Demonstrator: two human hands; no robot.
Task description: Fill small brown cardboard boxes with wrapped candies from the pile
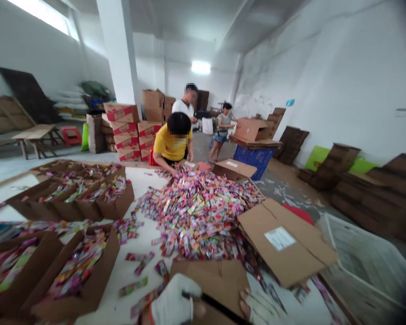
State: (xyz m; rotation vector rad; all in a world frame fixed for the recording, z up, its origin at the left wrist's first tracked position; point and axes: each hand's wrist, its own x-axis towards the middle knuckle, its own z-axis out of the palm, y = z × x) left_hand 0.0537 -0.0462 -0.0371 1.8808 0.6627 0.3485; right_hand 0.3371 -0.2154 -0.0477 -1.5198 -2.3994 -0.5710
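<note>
At the bottom centre my left hand [176,299], in a white glove with a bare fingertip showing, is closed round one end of a dark narrow strip [219,307]. The strip slants down to the right across a brown cardboard box [211,277]; its kind cannot be made out. My right hand [262,308], also gloved with bare fingertips, lies at the box's right side, its fingers stretched out and its lower part cut off by the frame. Just beyond is a large heap of small colourful wrapped packets [203,210]. A few loose packets [133,286] lie left of my left hand.
Open cartons of packets [77,271] stand at the left on the white table [130,246]. A labelled cardboard box [284,239] and a white plastic crate [362,253] are at the right. A person in yellow [167,142] reaches into the heap; two other people stand behind.
</note>
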